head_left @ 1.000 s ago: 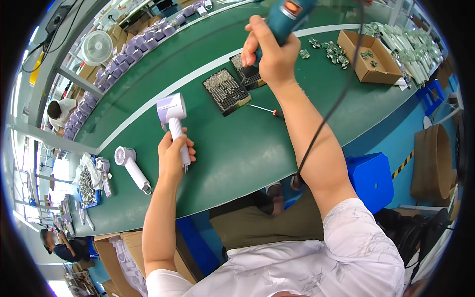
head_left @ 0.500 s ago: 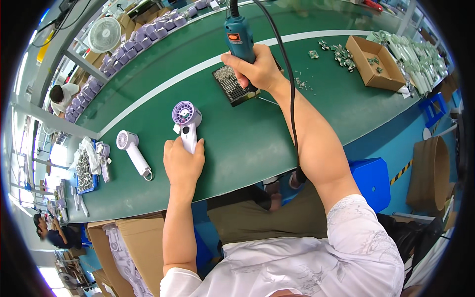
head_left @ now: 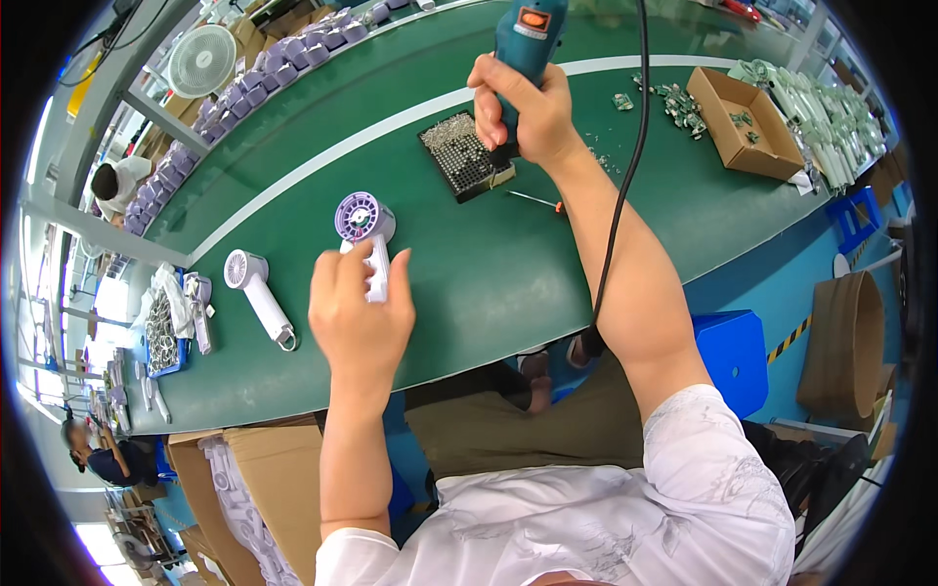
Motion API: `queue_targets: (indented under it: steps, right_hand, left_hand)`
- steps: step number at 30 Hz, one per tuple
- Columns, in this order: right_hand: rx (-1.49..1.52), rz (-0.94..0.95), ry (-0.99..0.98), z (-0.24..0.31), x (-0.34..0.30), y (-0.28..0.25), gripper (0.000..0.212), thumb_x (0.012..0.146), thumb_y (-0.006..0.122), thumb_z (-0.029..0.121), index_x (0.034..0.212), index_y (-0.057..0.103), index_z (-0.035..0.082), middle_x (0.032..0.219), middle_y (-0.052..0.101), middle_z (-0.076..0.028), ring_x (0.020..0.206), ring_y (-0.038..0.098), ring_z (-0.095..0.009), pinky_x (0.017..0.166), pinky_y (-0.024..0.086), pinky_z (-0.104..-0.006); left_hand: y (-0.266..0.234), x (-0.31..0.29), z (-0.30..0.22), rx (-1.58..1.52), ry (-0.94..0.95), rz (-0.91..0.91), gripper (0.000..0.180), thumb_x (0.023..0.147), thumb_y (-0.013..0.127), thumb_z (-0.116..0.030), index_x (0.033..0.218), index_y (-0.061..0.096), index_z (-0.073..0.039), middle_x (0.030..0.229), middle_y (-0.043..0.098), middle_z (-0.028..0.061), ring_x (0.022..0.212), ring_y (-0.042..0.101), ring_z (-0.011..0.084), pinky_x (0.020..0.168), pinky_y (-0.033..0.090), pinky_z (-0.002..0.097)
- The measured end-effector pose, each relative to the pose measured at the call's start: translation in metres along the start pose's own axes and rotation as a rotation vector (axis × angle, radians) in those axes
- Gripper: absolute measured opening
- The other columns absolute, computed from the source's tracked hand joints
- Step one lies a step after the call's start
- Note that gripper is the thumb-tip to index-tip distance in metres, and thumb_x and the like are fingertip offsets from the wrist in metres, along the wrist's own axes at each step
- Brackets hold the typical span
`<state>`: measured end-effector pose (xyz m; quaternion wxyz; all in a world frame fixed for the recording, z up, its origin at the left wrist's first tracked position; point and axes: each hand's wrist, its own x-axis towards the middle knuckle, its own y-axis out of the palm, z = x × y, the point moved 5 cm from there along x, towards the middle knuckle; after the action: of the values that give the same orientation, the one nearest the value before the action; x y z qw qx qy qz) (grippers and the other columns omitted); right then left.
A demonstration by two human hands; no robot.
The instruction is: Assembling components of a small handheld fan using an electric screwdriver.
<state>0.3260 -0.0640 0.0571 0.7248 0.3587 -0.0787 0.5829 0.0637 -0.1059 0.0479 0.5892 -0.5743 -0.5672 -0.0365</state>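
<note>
My right hand (head_left: pixel 528 112) is wrapped round a teal electric screwdriver (head_left: pixel 528 44), its tip end pointing down beside a black screw tray (head_left: pixel 467 176) with many small holes and loose screws. My left hand (head_left: pixel 362 317) has thumb and fingers apart over the handle of a white and purple handheld fan (head_left: pixel 363 217). That fan lies with its round head facing up, its handle partly hidden by my fingers. A second white handheld fan (head_left: pixel 260 293) rests to the left of this hand.
A black cord (head_left: pixel 640 127) hangs past my right forearm. A small hand screwdriver (head_left: pixel 532 199) lies by the tray. Circuit boards (head_left: pixel 679 107) and a cardboard box (head_left: pixel 733 142) sit at the right; a blue bin of metal rings (head_left: pixel 164 337) stands left. Purple parts line the far belt.
My right hand has lifted the electric screwdriver slightly up and right, off the screw tray. My left hand has loosened from the fan's handle, its fingers now spread.
</note>
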Motion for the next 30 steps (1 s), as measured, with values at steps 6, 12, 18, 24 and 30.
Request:
queue_targets:
  steps: [6,12,18,24,30]
  right_hand:
    - [0.187,-0.061,0.001,0.009,0.001,-0.01,0.031,0.094,0.068,0.025,0.086,0.061,-0.004,0.057,0.054,-0.005,0.039,0.05,-0.014,0.04,0.044,-0.032]
    - [0.169,-0.137,-0.054,0.014,-0.001,-0.014,0.027,0.097,0.062,0.025,0.091,0.06,-0.001,0.06,0.052,-0.005,0.041,0.048,-0.015,0.041,0.041,-0.0319]
    - [0.126,-0.182,-0.155,0.024,0.003,-0.021,0.028,0.096,0.063,0.026,0.089,0.061,-0.001,0.059,0.053,-0.005,0.041,0.048,-0.015,0.041,0.041,-0.0327]
    - [0.058,-0.227,-0.201,0.022,0.003,-0.028,0.028,0.096,0.064,0.025,0.09,0.06,-0.002,0.059,0.053,-0.005,0.041,0.05,-0.015,0.042,0.044,-0.0342]
    - [0.082,-0.214,-0.225,0.026,0.003,-0.028,0.029,0.096,0.064,0.025,0.09,0.06,-0.002,0.059,0.053,-0.005,0.041,0.05,-0.015,0.042,0.044,-0.0338]
  left_hand:
    - [0.077,0.054,-0.026,-0.251,0.144,0.377,0.031,0.077,0.082,-0.015,0.103,0.071,0.0,0.081,0.063,0.0104,0.064,0.06,0.0219,0.063,0.051,0.0344]
    - [0.118,0.075,-0.03,-0.251,0.103,0.54,0.021,0.081,0.077,-0.013,0.094,0.074,0.003,0.09,0.071,0.0183,0.077,0.069,0.0285,0.073,0.054,0.037]
    - [0.137,0.085,-0.025,-0.245,0.062,0.567,0.012,0.08,0.072,-0.011,0.084,0.074,0.001,0.085,0.071,0.0202,0.081,0.069,0.0363,0.077,0.055,0.0422]
    - [0.132,0.091,-0.022,-0.259,0.022,0.601,0.011,0.08,0.071,-0.01,0.084,0.074,-0.001,0.085,0.071,0.0179,0.081,0.068,0.0358,0.075,0.055,0.0412]
    - [0.129,0.053,-0.033,-0.131,0.397,0.591,0.012,0.08,0.072,-0.008,0.091,0.076,-0.003,0.083,0.064,0.0107,0.077,0.065,0.0298,0.071,0.054,0.0394]
